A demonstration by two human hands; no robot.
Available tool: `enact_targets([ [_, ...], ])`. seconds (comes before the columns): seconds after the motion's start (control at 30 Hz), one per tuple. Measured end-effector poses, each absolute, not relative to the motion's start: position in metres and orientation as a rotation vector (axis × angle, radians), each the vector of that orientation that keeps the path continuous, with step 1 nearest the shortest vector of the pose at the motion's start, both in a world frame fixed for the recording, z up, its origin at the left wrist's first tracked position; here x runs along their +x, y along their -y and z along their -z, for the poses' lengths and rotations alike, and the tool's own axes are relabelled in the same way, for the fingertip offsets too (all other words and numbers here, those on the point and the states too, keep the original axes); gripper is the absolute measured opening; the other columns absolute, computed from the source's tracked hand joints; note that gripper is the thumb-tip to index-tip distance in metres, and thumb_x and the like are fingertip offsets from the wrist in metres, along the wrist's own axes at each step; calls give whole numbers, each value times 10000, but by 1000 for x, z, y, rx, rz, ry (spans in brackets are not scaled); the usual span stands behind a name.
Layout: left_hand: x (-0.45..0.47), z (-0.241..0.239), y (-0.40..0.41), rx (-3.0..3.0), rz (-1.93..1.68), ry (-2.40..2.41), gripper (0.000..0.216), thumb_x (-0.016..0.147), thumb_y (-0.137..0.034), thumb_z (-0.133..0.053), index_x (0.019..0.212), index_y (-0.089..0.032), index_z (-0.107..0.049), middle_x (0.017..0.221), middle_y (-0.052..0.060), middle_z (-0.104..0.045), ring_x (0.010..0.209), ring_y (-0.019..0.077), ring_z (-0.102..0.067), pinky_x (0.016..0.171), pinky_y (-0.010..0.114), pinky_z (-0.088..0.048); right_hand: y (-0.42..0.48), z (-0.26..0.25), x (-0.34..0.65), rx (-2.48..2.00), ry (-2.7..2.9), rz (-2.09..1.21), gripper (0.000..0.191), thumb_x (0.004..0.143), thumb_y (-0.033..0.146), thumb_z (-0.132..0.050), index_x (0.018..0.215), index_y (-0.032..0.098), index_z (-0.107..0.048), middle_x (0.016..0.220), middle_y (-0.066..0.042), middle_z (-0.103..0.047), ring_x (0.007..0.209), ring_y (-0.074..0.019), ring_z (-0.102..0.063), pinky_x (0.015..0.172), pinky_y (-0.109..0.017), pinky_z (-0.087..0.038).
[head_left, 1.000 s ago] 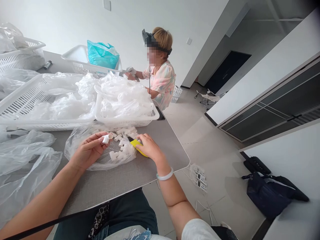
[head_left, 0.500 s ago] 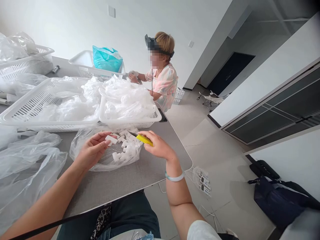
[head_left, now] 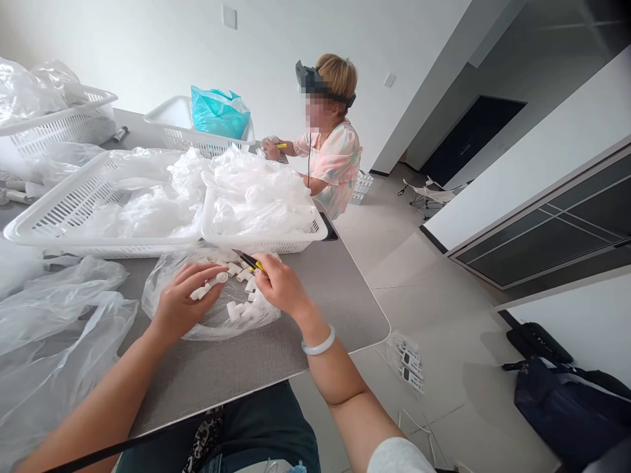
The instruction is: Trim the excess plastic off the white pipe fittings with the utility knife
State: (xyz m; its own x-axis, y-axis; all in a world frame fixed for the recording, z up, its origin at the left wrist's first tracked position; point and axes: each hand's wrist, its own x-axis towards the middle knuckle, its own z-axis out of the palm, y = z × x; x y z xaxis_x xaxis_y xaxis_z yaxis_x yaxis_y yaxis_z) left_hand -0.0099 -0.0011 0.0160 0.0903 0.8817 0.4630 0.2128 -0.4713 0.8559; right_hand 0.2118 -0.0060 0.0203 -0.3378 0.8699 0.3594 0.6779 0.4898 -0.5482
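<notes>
My left hand (head_left: 183, 303) is closed round a small white plastic fitting (head_left: 210, 286), held over a clear plastic bag (head_left: 207, 299) spread on the grey table (head_left: 276, 348). Several more white fittings (head_left: 241, 309) lie in that bag. My right hand (head_left: 280, 286) grips a yellow-handled utility knife (head_left: 252, 263), its dark tip pointing up and left, close to the fitting. The two hands are a short gap apart.
Two white baskets (head_left: 59, 226) (head_left: 296, 243) stuffed with clear plastic bags stand just behind my hands. Loose bags (head_left: 54, 328) lie at my left. A second person (head_left: 328, 157) sits at the table's far end beside a basket holding a teal bag (head_left: 219, 112). The table edge is at my right.
My right hand picked the yellow knife up from the table and brought it toward the fitting. My left hand lowered slightly and turned the fitting. The view shifted a little.
</notes>
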Motion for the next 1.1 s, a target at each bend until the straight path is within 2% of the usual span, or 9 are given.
enact_targets([
  [0.17,-11,-16,1,1856,-1394,-1086,153,779,-361,-850,931,-374,-863,937,44,-776,897,288,-639,886,368,-503,10,-18,207,-1220,2106,-405,414,1115,324,-360,1444,205,-580,1205,-113,-761,995,-221,-745,710,-275,-560],
  [0.3,-12,-12,4,1837,-1381,-1121,158,823,-406,-833,968,-345,-854,959,55,-761,787,247,-575,738,361,-472,13,-16,203,-1149,2104,-367,427,1141,377,-335,1467,247,-578,1174,-108,-771,857,-211,-737,662,-289,-569],
  [0.5,-13,-6,1,1148,-1248,-980,432,786,-491,-899,1162,-295,-817,852,22,-717,693,172,-596,600,290,-492,15,-12,199,-1159,2138,-327,364,1114,274,-338,1374,198,-581,1124,-117,-748,991,-237,-737,720,-311,-589],
  [0.57,-15,-5,-3,991,-1194,-882,498,744,-457,-936,1200,-302,-812,839,16,-721,712,165,-639,614,267,-536,16,-11,196,-1180,2128,-323,359,1121,289,-327,1348,194,-588,1076,-104,-750,944,-226,-736,697,-298,-572],
  [0.7,-17,-5,-7,870,-1125,-828,557,656,-317,-986,1189,-299,-826,1059,47,-788,860,198,-740,714,265,-623,18,-12,192,-1221,2117,-296,347,1144,390,-361,1290,206,-616,1033,-88,-756,859,-195,-735,611,-255,-501],
  [0.77,-17,-6,-6,878,-1114,-830,574,620,-286,-1001,1169,-306,-834,1004,35,-790,876,212,-761,735,263,-634,18,-13,191,-1230,2120,-281,328,1146,393,-383,1275,210,-622,1017,-81,-758,854,-189,-737,592,-246,-474],
  [0.87,-15,-7,-4,970,-1110,-854,527,639,-319,-992,1144,-321,-839,859,11,-766,799,211,-751,708,277,-627,18,-14,192,-1236,2127,-274,286,1142,354,-407,1241,209,-632,1015,-77,-760,891,-187,-746,613,-243,-471],
  [1.0,-15,-5,-2,1172,-1121,-944,452,647,-386,-981,1073,-304,-855,912,26,-785,708,195,-667,659,297,-594,18,-15,193,-1230,2159,-289,242,1129,294,-431,1220,193,-631,1032,-88,-770,962,-207,-749,668,-260,-504],
  [1.1,-17,-4,-3,1388,-1165,-1003,403,675,-440,-964,1041,-302,-865,935,39,-777,768,211,-635,699,296,-579,18,-14,192,-1196,2180,-276,211,1129,285,-455,1226,201,-623,1048,-82,-771,944,-197,-747,652,-251,-480],
])
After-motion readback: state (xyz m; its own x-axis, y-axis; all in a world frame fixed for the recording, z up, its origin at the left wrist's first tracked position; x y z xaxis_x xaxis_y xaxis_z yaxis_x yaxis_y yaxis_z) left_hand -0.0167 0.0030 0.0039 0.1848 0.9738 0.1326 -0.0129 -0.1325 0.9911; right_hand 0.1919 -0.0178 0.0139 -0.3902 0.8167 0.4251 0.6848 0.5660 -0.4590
